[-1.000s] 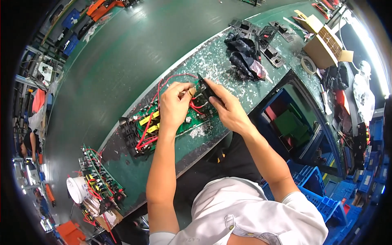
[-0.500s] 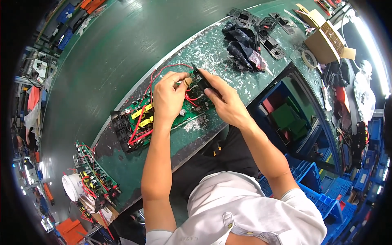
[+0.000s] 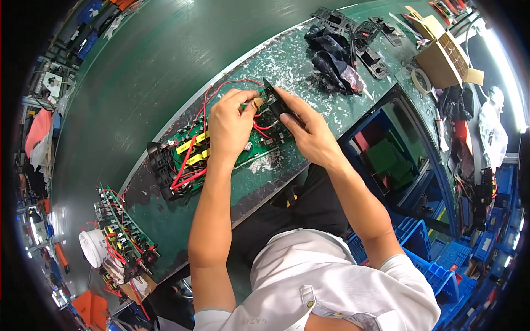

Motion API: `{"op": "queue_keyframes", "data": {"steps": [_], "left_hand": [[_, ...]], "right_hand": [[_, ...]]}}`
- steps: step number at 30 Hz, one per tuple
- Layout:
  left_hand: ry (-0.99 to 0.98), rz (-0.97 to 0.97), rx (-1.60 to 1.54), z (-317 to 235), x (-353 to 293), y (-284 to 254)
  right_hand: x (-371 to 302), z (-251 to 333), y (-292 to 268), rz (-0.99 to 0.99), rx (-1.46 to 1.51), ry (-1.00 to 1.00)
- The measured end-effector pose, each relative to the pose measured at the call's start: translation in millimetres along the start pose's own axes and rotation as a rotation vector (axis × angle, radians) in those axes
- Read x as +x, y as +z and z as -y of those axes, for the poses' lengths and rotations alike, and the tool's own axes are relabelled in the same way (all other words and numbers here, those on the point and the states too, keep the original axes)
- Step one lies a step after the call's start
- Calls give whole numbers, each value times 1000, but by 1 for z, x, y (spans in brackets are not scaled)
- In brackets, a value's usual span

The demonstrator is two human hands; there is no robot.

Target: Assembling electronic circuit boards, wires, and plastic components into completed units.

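A green circuit board (image 3: 241, 160) with yellow-wrapped parts and red wires lies on the worn green bench, a black slotted plastic end piece (image 3: 158, 168) at its left end. My right hand (image 3: 313, 135) grips a black plastic panel (image 3: 283, 109), tilted up over the board's right end. Beside the panel's inner face, my left hand (image 3: 233, 124) is closed, thumb and forefinger pinched together. What those fingertips hold, if anything, is too small to make out. One thin red wire (image 3: 223, 84) loops behind my left hand toward the panel's top.
At the far right lie a dark cloth (image 3: 331, 60), black plastic frames (image 3: 371, 62), a tape roll (image 3: 420, 81) and a cardboard box (image 3: 441, 59). More wired boards (image 3: 126, 226) stand at the near left by a white tub (image 3: 93, 248). Blue crates (image 3: 430, 270) sit low on the right.
The black panel in my right hand has tilted slightly and shifted a little to the right. My left hand keeps its pinch beside it. The whole view has moved slightly.
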State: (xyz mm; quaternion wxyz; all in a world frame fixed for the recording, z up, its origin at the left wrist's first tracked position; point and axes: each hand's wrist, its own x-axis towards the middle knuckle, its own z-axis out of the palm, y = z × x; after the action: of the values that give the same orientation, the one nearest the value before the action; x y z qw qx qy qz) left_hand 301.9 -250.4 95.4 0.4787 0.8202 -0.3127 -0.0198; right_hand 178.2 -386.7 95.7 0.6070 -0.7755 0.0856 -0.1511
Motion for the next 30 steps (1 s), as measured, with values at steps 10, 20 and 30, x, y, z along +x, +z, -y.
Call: {"op": "queue_keyframes", "data": {"steps": [10,20,30], "left_hand": [[98,-22,62,-3,0,0],[270,-85,117,-8,-12,-7],[346,-63,-76,-20,-10,-18]], "right_hand": [[-3,6,4,-48,-131,-86],[20,29,18,-145,-683,-324],[46,13,-5,-79,-300,-96]]}}
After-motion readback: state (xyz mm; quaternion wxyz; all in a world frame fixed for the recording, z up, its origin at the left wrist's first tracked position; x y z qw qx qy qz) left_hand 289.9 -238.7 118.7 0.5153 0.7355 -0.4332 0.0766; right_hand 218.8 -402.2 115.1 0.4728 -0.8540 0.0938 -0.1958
